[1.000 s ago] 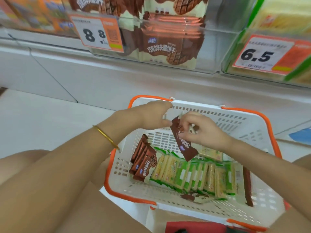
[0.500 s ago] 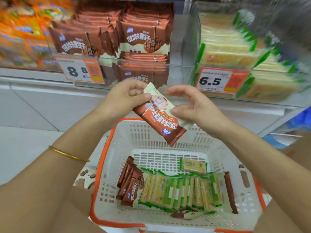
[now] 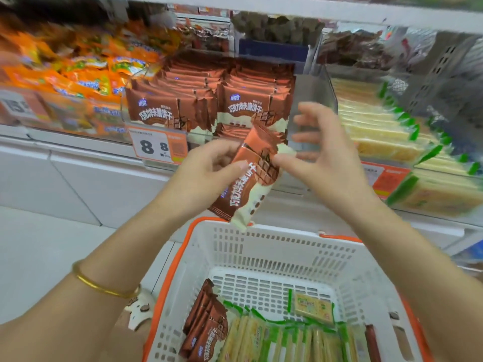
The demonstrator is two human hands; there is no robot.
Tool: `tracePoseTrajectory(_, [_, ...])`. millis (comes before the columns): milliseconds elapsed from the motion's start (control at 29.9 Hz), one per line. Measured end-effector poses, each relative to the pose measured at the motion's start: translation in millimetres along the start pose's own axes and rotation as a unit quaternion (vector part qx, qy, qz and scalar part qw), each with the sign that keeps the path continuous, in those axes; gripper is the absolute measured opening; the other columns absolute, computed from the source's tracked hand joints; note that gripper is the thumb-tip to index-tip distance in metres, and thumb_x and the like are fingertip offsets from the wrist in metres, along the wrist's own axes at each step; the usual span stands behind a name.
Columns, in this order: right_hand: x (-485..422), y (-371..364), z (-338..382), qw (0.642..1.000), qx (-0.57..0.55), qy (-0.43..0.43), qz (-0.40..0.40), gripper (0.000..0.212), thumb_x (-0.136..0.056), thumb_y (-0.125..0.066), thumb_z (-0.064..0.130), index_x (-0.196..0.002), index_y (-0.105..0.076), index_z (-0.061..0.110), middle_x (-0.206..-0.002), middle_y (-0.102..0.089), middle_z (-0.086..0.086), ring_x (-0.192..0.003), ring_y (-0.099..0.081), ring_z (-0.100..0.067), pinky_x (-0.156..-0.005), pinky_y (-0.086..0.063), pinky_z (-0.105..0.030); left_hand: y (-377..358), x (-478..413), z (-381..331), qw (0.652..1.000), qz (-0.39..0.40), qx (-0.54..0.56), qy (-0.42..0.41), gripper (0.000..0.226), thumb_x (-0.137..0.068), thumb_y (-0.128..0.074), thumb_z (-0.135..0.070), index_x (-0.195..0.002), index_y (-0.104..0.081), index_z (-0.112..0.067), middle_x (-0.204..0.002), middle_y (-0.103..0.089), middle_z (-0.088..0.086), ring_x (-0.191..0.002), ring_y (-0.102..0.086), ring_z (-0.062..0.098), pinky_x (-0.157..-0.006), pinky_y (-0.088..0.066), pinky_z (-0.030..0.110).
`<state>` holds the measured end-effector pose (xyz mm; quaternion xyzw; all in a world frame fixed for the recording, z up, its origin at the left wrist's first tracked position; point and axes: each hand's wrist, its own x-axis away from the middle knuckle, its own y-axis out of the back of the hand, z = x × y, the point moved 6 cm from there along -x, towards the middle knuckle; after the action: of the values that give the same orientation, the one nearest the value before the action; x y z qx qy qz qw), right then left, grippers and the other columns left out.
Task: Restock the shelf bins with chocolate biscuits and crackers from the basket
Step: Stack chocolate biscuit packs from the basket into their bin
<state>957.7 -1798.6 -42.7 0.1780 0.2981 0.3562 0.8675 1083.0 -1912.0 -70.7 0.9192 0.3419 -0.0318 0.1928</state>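
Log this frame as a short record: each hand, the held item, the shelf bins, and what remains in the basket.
held item: chocolate biscuit packet, above the basket
left hand: grips the packet
right hand: fingers spread, thumb touching the packet's upper corner
chocolate bin: two rows of matching packets, free space at its right, price tag reading 8.8
right of it: stacked cracker packs
basket contents: several chocolate packets at left, cracker row beside them

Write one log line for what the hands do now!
left hand: grips chocolate biscuit pack | right hand: open, thumb touching pack | basket: below
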Motion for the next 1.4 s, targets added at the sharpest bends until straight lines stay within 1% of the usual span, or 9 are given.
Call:
tracePoseTrajectory(100, [-22.7, -5.5, 28.5, 0.984, 0.114, 0.079, 0.113, 0.073, -0.07, -0.081, 0.021, -0.135, -0.046, 0.024, -0.119, -0.054, 0.01, -0.108, -0.053, -0.006, -0.095, -0.044, -0.021, 7.1, -1.9, -13.5, 0.994, -0.02, -0.074, -0.077, 0.022, -0.089, -0.061, -0.008, -0.102, -0.067, -0.025, -0.087, -0.067, 0.002, -0.08, -0.064, 0.018, -0.074, -0.053, 0.031])
tracePoseTrajectory(201, [-39.7, -14.9, 33.7, 0.974, 0.083, 0.066, 0.199, 0.051, -0.068, -0.083, 0.011, -0.109, -0.058, 0.027, -0.107, -0.062, 0.005, -0.098, -0.061, -0.013, -0.087, -0.053, -0.031, 19.5, -6.4, -19.6, 0.985, -0.1, -0.079, -0.118, 0.028, -0.084, -0.068, -0.01, -0.1, -0.063, -0.031, -0.08, -0.061, -0.012, -0.073, -0.058, 0.0, -0.071, -0.048, 0.016])
tracePoseTrajectory(301, [-55.0, 4.7, 26.3, 0.996, -0.013, 0.003, 0.084, 0.038, -0.072, -0.079, 0.005, -0.094, -0.053, 0.021, -0.091, -0.06, 0.001, -0.079, -0.061, -0.012, -0.06, -0.057, -0.024, 36.4, -8.4, -20.0, 0.958, -0.208, -0.125, -0.15, 0.041, -0.082, -0.067, -0.019, -0.119, -0.053, -0.024, -0.104, -0.055, -0.011, -0.097, -0.055, 0.002, -0.086, -0.045, 0.019])
tracePoseTrajectory(368, [-59.9, 21.1, 25.2, 0.999, 0.011, 0.006, -0.03, 0.035, -0.077, -0.076, 0.008, -0.094, -0.047, 0.017, -0.087, -0.051, 0.008, -0.075, -0.053, -0.003, -0.056, -0.048, -0.015, 40.2, -6.4, -21.4, 0.938, -0.246, -0.167, -0.176, 0.044, -0.084, -0.063, -0.019, -0.126, -0.05, -0.014, -0.116, -0.046, -0.009, -0.109, -0.046, 0.002, -0.092, -0.041, 0.016])
tracePoseTrajectory(535, [-79.3, 5.6, 16.1, 0.986, 0.145, 0.008, -0.081, 0.034, -0.081, -0.07, 0.01, -0.095, -0.039, 0.019, -0.081, -0.049, 0.011, -0.077, -0.053, -0.014, -0.067, -0.044, -0.03, 13.4, -13.1, -12.0, 0.934, -0.15, -0.257, -0.2, 0.03, -0.083, -0.058, -0.015, -0.112, -0.06, -0.01, -0.118, -0.053, -0.004, -0.116, -0.047, 0.012, -0.101, -0.031, 0.02])
tracePoseTrajectory(802, [-105.4, -27.0, -15.2, 0.951, 0.297, -0.031, -0.079, 0.042, -0.081, -0.073, 0.033, -0.111, -0.047, 0.017, -0.117, -0.047, -0.007, -0.103, -0.052, -0.027, -0.071, -0.038, -0.034, -12.2, -11.5, 2.3, 0.9, -0.07, -0.372, -0.218, 0.037, -0.078, -0.053, -0.017, -0.113, -0.061, -0.008, -0.122, -0.057, 0.007, -0.117, -0.047, 0.024, -0.101, -0.029, 0.029])
tracePoseTrajectory(1170, [-97.0, -22.0, -9.7, 0.965, 0.24, -0.041, -0.092, 0.056, -0.079, -0.075, 0.018, -0.118, -0.035, 0.011, -0.121, -0.04, -0.011, -0.105, -0.053, -0.031, -0.078, -0.042, -0.036, -13.9, -7.6, 3.2, 0.88, -0.077, -0.407, -0.234, 0.037, -0.076, -0.057, -0.001, -0.113, -0.061, -0.003, -0.126, -0.055, 0.013, -0.121, -0.047, 0.032, -0.105, -0.03, 0.035])
tracePoseTrajectory(1270, [-63.4, -6.8, 13.5, 0.967, 0.237, 0.029, -0.087, 0.042, -0.081, -0.068, 0.008, -0.111, -0.039, 0.011, -0.114, -0.041, -0.009, -0.1, -0.05, -0.028, -0.08, -0.044, -0.037, -20.8, -1.7, -11.6, 0.869, -0.092, -0.401, -0.273, 0.033, -0.078, -0.052, 0.003, -0.108, -0.064, -0.003, -0.123, -0.058, 0.012, -0.115, -0.052, 0.035, -0.098, -0.039, 0.043])
tracePoseTrajectory(1404, [23.5, 22.2, 7.7, 0.967, 0.249, 0.059, -0.011, 0.019, -0.087, -0.059, 0.019, -0.098, -0.044, 0.02, -0.098, -0.042, 0.004, -0.083, -0.048, -0.018, -0.064, -0.042, -0.037, -62.7, 13.6, -20.9, 0.853, -0.045, -0.399, -0.332, 0.03, -0.076, -0.048, -0.001, -0.098, -0.067, -0.007, -0.115, -0.063, 0.006, -0.105, -0.054, 0.028, -0.081, -0.041, 0.04])
